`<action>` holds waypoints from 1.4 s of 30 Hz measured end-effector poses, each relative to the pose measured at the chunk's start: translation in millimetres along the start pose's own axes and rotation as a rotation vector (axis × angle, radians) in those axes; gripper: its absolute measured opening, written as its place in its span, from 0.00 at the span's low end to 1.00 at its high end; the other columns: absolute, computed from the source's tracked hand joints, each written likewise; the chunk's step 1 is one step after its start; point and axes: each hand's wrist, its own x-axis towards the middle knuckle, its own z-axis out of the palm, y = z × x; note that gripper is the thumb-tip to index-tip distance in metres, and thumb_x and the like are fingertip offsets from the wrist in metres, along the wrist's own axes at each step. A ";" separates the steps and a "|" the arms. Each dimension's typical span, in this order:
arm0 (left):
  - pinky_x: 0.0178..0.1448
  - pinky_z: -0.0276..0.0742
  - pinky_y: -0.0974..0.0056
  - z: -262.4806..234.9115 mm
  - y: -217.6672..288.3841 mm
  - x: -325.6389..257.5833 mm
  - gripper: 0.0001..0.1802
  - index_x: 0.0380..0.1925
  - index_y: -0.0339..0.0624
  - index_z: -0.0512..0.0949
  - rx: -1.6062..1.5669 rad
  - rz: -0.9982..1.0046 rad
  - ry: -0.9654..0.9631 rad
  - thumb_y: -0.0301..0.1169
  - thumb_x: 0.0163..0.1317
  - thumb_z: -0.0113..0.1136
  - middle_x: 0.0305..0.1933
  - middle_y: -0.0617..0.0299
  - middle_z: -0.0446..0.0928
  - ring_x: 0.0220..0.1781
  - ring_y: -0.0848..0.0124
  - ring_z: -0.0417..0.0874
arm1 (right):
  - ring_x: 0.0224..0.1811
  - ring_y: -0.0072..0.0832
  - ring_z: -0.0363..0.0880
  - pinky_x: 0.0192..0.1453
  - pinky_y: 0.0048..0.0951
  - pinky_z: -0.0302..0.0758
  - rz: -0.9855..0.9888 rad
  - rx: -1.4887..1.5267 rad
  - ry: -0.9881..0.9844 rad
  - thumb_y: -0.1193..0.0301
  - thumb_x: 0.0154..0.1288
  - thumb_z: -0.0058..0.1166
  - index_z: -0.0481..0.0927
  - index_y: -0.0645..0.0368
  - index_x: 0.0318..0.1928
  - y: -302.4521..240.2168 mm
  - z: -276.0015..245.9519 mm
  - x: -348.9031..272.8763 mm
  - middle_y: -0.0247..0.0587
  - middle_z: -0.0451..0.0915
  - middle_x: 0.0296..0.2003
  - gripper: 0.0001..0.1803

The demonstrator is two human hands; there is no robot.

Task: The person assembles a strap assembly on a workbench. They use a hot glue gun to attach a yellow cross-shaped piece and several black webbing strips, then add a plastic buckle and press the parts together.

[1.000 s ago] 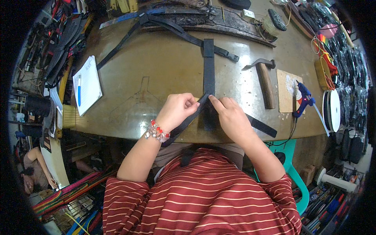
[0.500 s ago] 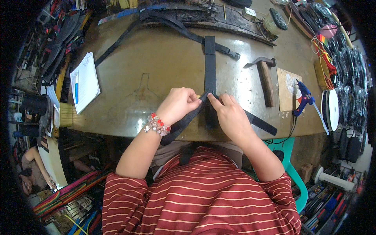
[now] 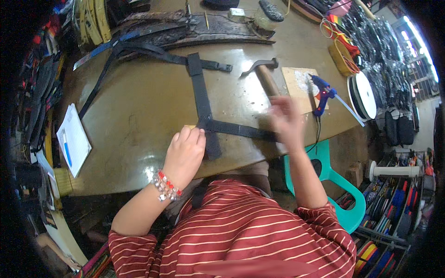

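Head view, person seated at a brown bench (image 3: 139, 111). Landmark: the black strap (image 3: 200, 99), which lies flat along the bench, running away from the person.

Left hand (image 3: 184, 155) rests at the near end of the strap, fingers (image 3: 192, 135) curled narrow and pressing down where a second black strap (image 3: 238, 130) branches off to the right; bead bracelet (image 3: 165, 185) on that wrist.

Right hand (image 3: 286, 123) is right of the strap, blurred, over the far end of the second strap; fingers look spread, holding nothing that can be made out, contact with the strap cannot be told.

Right of the strap: hammer (image 3: 265, 74), head pointing toward the strap; beyond it a blue glue gun (image 3: 322, 92) lying on a small board (image 3: 296, 85).

Left of the strap, well apart: notepad (image 3: 74, 139) with a blue pen (image 3: 67, 148) at the bench edge
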 end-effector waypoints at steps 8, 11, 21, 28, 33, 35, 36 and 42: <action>0.53 0.77 0.64 7.4 13.3 -3.0 0.17 0.46 0.26 0.76 0.022 -0.035 0.052 0.24 0.57 0.52 0.47 0.50 0.77 0.48 0.63 0.76 | 0.43 0.45 0.82 0.50 0.38 0.75 0.045 -0.495 0.273 0.56 0.60 0.63 0.77 0.59 0.51 126.1 -138.6 93.2 0.54 0.83 0.40 0.25; 0.55 0.76 0.63 11.1 16.2 -7.4 0.17 0.46 0.25 0.76 -0.011 -0.074 0.075 0.23 0.56 0.52 0.50 0.47 0.76 0.50 0.61 0.77 | 0.44 0.50 0.82 0.46 0.42 0.76 0.121 -0.845 0.023 0.53 0.60 0.61 0.78 0.60 0.48 80.4 -162.6 144.1 0.57 0.82 0.38 0.25; 0.54 0.75 0.59 23.4 7.3 -12.1 0.10 0.39 0.32 0.76 -0.284 -0.175 0.220 0.23 0.55 0.58 0.46 0.50 0.78 0.47 0.57 0.77 | 0.28 0.44 0.80 0.33 0.42 0.76 -0.419 -0.638 -0.516 0.53 0.53 0.66 0.80 0.54 0.31 -67.1 -38.5 71.5 0.44 0.81 0.28 0.18; 0.54 0.75 0.58 26.6 4.0 -15.2 0.07 0.35 0.37 0.79 -0.467 -0.246 0.341 0.24 0.55 0.62 0.45 0.54 0.78 0.48 0.57 0.78 | 0.24 0.43 0.77 0.29 0.40 0.75 -0.566 -0.566 -0.663 0.48 0.50 0.67 0.75 0.56 0.24 -64.9 12.9 34.8 0.42 0.72 0.26 0.24; 0.54 0.75 0.58 24.7 1.6 -14.6 0.07 0.35 0.37 0.78 -0.542 -0.272 0.328 0.24 0.55 0.63 0.44 0.55 0.76 0.48 0.57 0.79 | 0.24 0.44 0.76 0.29 0.42 0.74 -0.528 -0.591 -0.665 0.47 0.47 0.69 0.75 0.57 0.24 -60.3 18.9 38.6 0.44 0.71 0.29 0.26; 0.53 0.75 0.58 25.0 0.3 -14.3 0.07 0.34 0.37 0.78 -0.543 -0.260 0.325 0.24 0.55 0.63 0.43 0.54 0.76 0.48 0.57 0.79 | 0.25 0.45 0.76 0.29 0.42 0.74 -0.539 -0.554 -0.612 0.47 0.47 0.69 0.76 0.57 0.25 -57.4 22.9 41.4 0.44 0.71 0.28 0.26; 0.53 0.76 0.58 25.3 0.0 -14.3 0.07 0.34 0.37 0.78 -0.543 -0.254 0.326 0.24 0.55 0.63 0.43 0.54 0.76 0.48 0.57 0.79 | 0.25 0.45 0.76 0.29 0.42 0.74 -0.544 -0.534 -0.586 0.47 0.47 0.68 0.76 0.57 0.25 -55.6 25.3 43.4 0.44 0.70 0.28 0.26; 0.52 0.76 0.57 27.1 -0.9 -13.6 0.07 0.34 0.37 0.78 -0.554 -0.255 0.327 0.24 0.54 0.63 0.42 0.55 0.76 0.46 0.57 0.79 | 0.31 0.46 0.77 0.35 0.43 0.74 -0.485 -0.605 -0.571 0.49 0.48 0.69 0.80 0.55 0.32 -50.3 36.5 57.6 0.44 0.72 0.31 0.23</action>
